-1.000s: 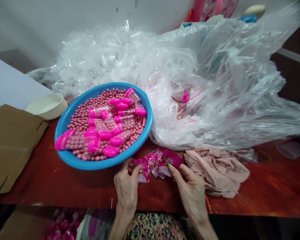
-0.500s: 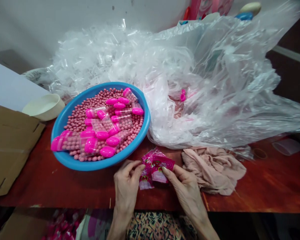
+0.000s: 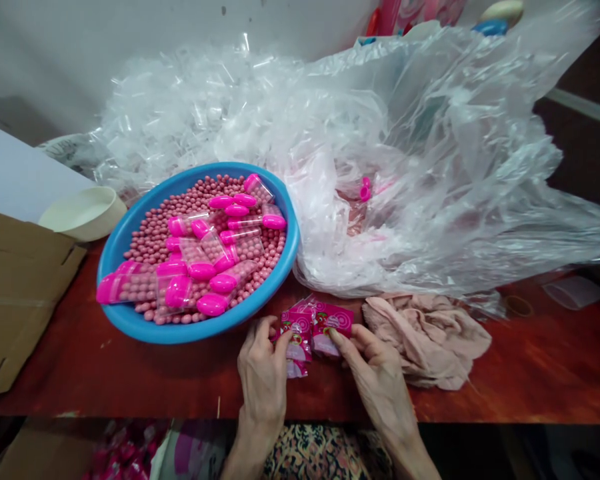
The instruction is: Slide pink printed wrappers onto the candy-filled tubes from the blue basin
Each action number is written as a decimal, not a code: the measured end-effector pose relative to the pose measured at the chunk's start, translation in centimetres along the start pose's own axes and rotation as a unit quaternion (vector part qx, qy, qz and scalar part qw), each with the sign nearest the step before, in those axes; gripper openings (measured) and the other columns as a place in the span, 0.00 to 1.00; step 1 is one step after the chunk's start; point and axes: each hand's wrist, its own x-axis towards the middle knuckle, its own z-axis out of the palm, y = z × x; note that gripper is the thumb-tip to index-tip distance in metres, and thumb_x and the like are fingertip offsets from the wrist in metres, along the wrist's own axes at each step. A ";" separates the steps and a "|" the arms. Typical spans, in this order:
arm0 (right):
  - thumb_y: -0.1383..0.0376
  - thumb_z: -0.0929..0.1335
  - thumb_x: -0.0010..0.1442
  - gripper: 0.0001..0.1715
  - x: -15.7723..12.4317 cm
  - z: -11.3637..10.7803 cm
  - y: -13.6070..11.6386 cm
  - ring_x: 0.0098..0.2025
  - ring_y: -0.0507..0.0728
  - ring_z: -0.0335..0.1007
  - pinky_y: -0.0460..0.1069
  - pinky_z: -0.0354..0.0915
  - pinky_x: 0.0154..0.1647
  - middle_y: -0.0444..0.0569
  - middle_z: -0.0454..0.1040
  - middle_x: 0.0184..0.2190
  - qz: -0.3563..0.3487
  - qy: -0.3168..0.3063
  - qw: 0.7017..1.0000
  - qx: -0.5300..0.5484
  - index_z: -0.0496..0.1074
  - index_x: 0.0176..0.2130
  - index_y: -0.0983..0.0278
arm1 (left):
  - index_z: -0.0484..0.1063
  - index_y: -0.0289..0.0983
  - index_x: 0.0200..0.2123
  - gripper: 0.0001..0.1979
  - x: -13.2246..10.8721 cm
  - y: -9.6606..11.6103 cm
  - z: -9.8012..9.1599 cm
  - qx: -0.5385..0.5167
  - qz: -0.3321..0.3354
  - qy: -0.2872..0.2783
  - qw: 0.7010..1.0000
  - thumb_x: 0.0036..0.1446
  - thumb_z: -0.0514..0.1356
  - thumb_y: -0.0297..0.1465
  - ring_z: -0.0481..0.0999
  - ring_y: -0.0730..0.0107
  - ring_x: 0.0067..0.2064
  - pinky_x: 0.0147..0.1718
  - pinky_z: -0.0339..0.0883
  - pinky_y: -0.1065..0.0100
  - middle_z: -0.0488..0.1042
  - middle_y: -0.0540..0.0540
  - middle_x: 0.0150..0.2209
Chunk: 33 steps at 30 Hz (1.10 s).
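Observation:
Between thumb and fingers, my left hand pinches a small pink printed plastic label at its left side. More such labels lie under it, and how many there are cannot be told. A second pink printed label is gripped by my right hand, its thumb pressed on the front. The two labels are side by side just above the red-brown table. Some fingertips are hidden behind the labels.
A blue basin of pink beads carries several pink-capped clear tubes. Behind is a heap of clear plastic and a large bag. A beige cloth lies right, a white bowl and cardboard left.
My left hand has moved slightly right, bringing a label upright over the pile. The label in my right hand has shifted a little up and right, and the two now stand more apart.

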 end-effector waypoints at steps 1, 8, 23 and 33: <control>0.55 0.66 0.56 0.16 0.0 0.1 -0.1 0.24 0.52 0.62 0.44 0.59 0.25 0.43 0.70 0.22 0.000 -0.018 1.000 0.008 0.70 0.29 0.65 | 0.75 0.37 0.28 0.04 0.0 0.2 -0.2 -0.007 0.004 -0.006 1.000 0.45 0.64 0.29 0.67 0.67 0.30 0.35 0.59 0.67 0.70 0.49 0.25; 0.57 0.66 0.57 0.14 -0.6 0.4 -0.8 0.28 0.54 0.67 0.46 0.64 0.30 0.45 0.72 0.25 -0.012 -0.099 0.995 0.030 0.73 0.30 0.65 | 0.79 0.36 0.26 0.04 0.2 2.5 0.2 -0.148 -0.031 -0.191 0.970 0.45 0.64 0.29 0.71 0.69 0.28 0.28 0.64 0.70 0.75 0.48 0.26; 0.62 0.62 0.58 0.19 -1.4 1.7 -1.6 0.17 0.49 0.57 0.45 0.52 0.19 0.40 0.61 0.14 -0.106 -0.047 0.991 -0.071 0.62 0.18 0.63 | 0.77 0.35 0.23 0.03 -1.2 3.4 1.7 -0.385 -0.206 -0.134 0.890 0.41 0.68 0.28 0.69 0.79 0.19 0.19 0.65 0.77 0.76 0.52 0.20; 0.59 0.64 0.59 0.12 -1.4 0.7 -2.4 0.29 0.54 0.68 0.45 0.63 0.31 0.46 0.72 0.27 -0.101 -0.104 0.989 -0.026 0.72 0.30 0.64 | 0.76 0.32 0.24 0.07 -1.1 2.9 1.3 -0.441 -0.245 -0.134 0.853 0.37 0.70 0.26 0.71 0.78 0.24 0.26 0.66 0.77 0.77 0.50 0.22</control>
